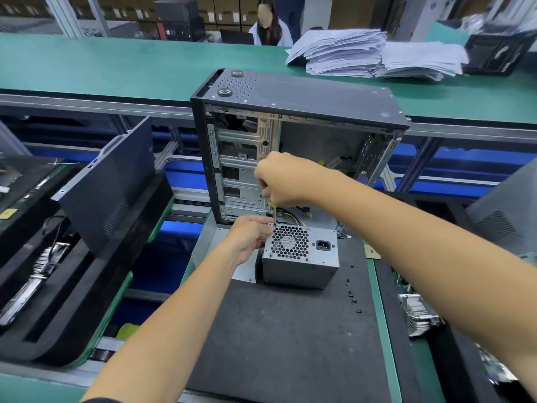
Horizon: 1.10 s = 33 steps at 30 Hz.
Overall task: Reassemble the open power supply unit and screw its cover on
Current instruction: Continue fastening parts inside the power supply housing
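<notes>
A grey power supply unit (pixel 300 257) stands on a black mat (pixel 290 338), fan grille and power socket facing up. My right hand (pixel 283 180) grips a screwdriver (pixel 273 214) held upright, its tip at the unit's far left top corner. My left hand (pixel 250 235) holds the unit's left edge beside that tip, fingers curled at the corner. Several small black screws (pixel 353 296) lie loose on the mat to the right of the unit.
An open computer case (pixel 299 135) stands right behind the unit, with wires trailing out of it. A black side panel (pixel 113 184) leans at the left. Paper stacks (pixel 377 53) lie on the far green bench, where a person sits. Heatsinks (pixel 418 315) lie at the right.
</notes>
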Available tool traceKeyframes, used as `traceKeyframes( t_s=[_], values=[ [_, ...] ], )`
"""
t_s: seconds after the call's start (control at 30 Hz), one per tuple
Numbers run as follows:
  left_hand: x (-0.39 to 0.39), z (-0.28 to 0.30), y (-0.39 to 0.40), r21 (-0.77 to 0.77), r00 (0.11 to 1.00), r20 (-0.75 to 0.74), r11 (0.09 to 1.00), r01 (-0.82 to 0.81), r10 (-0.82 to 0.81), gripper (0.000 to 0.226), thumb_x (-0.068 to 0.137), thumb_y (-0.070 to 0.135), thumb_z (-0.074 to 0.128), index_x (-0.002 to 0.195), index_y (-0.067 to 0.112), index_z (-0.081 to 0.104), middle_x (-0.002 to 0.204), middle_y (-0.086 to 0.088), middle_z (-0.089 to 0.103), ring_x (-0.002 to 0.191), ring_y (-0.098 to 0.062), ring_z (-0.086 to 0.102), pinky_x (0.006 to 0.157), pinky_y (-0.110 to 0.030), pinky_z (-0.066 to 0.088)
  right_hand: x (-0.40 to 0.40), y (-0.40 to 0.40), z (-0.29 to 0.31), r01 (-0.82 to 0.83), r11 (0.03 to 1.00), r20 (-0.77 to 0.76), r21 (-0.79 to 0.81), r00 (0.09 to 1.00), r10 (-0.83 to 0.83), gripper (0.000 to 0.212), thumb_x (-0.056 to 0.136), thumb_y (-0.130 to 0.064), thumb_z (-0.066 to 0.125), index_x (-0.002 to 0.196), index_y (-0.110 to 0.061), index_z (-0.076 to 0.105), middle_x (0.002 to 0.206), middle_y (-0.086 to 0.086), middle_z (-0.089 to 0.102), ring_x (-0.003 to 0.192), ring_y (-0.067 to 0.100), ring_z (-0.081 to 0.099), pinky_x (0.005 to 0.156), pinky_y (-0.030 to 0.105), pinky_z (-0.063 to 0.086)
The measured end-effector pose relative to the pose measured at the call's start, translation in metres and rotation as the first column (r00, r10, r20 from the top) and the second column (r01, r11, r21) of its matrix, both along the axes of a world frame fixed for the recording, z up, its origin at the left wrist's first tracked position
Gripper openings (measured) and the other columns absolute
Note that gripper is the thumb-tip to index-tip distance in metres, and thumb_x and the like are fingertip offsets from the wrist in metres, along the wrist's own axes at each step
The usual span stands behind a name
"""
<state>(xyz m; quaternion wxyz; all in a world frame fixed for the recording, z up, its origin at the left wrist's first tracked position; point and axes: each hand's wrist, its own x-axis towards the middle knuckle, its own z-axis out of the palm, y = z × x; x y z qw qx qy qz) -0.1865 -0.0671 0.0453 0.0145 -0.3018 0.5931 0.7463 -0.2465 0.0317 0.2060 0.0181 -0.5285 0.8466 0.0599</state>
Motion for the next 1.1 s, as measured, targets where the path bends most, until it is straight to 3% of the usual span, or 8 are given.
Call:
traceKeyframes(
  t_s=[0.1,0.2,0.3,0.4,0.63,0.83,0.97,1.1],
  values=[
    [-0.001,0.001,0.001,-0.008,1.000,0.010,1.000,0.001,-0.001,0.021,0.085,-0.010,0.058,0.092,0.009,0.065,0.064,-0.003,0.071,0.055,-0.013,0.065,0.056,-0.027,0.054,0.004,-0.003,-0.007,-0.033,0.999,-0.103,0.012,0.994,0.034,0.023,0.098,-0.019,0.048,0.076,-0.011,0.044,0.066,0.002,0.036,0.053,0.017,0.041,0.044,0.027,0.028],
    [-0.001,0.001,0.003,-0.002,1.000,0.019,1.000,-0.017,0.017,0.018,0.085,-0.009,0.058,0.093,0.006,0.065,0.063,-0.004,0.071,0.052,-0.012,0.064,0.056,-0.028,0.054,0.002,-0.005,-0.010,-0.013,1.000,-0.203,-0.005,0.979,0.012,0.031,0.100,-0.020,0.042,0.071,-0.013,0.040,0.064,0.000,0.037,0.053,0.019,0.041,0.050,0.030,0.031],
    [-0.001,0.000,0.004,-0.001,0.999,0.015,1.000,-0.029,0.029,0.016,0.086,-0.007,0.058,0.094,0.005,0.065,0.064,-0.004,0.071,0.053,-0.013,0.064,0.061,-0.030,0.056,-0.002,-0.001,-0.003,0.024,0.998,-0.039,0.061,0.999,-0.022,0.024,0.100,-0.031,0.046,0.092,-0.009,0.050,0.085,0.004,0.046,0.068,0.023,0.049,0.061,0.036,0.041],
    [-0.001,-0.001,0.003,0.004,0.999,0.021,0.999,-0.033,0.033,0.017,0.084,-0.007,0.060,0.093,0.006,0.066,0.070,-0.010,0.069,0.058,-0.017,0.061,0.061,-0.030,0.056,-0.004,0.002,0.002,-0.031,0.996,0.074,0.080,0.997,0.025,0.017,0.087,-0.007,0.051,0.102,-0.001,0.055,0.104,0.014,0.054,0.086,0.031,0.058,0.072,0.044,0.051],
    [-0.001,-0.002,0.002,0.011,0.999,0.018,0.999,-0.042,0.041,0.019,0.082,-0.007,0.064,0.096,0.006,0.068,0.062,-0.002,0.069,0.045,-0.008,0.058,0.050,-0.024,0.049,0.001,0.003,-0.009,0.026,0.999,-0.173,-0.033,0.984,-0.031,0.030,0.102,-0.032,0.040,0.079,-0.013,0.042,0.075,0.007,0.043,0.064,0.028,0.045,0.059,0.033,0.033],
    [0.000,-0.003,0.000,0.023,1.000,0.003,0.999,-0.024,0.024,0.019,0.082,-0.007,0.064,0.093,0.008,0.067,0.068,-0.004,0.072,0.053,-0.011,0.064,0.057,-0.027,0.053,-0.003,0.007,0.000,-0.014,0.998,0.088,0.064,0.996,0.008,0.015,0.085,-0.007,0.050,0.099,-0.003,0.052,0.102,0.013,0.051,0.081,0.031,0.056,0.065,0.042,0.048],
    [-0.001,-0.003,0.002,0.017,0.999,0.009,0.999,-0.038,0.038,0.019,0.083,-0.007,0.064,0.095,0.008,0.066,0.066,-0.002,0.072,0.052,-0.010,0.063,0.057,-0.026,0.052,0.001,0.004,-0.002,0.008,1.000,-0.039,-0.014,0.999,-0.008,0.023,0.093,-0.017,0.054,0.073,-0.011,0.043,0.071,0.006,0.044,0.064,0.026,0.051,0.054,0.033,0.044],
    [-0.002,-0.002,0.003,0.026,0.999,0.014,0.998,-0.050,0.050,0.018,0.083,-0.008,0.064,0.091,0.009,0.066,0.064,-0.001,0.072,0.051,-0.009,0.065,0.052,-0.023,0.051,0.005,0.001,-0.010,-0.023,1.000,-0.187,-0.007,0.982,0.022,0.031,0.102,-0.029,0.040,0.077,-0.011,0.041,0.078,0.004,0.043,0.061,0.023,0.044,0.055,0.032,0.033]
  ],
)
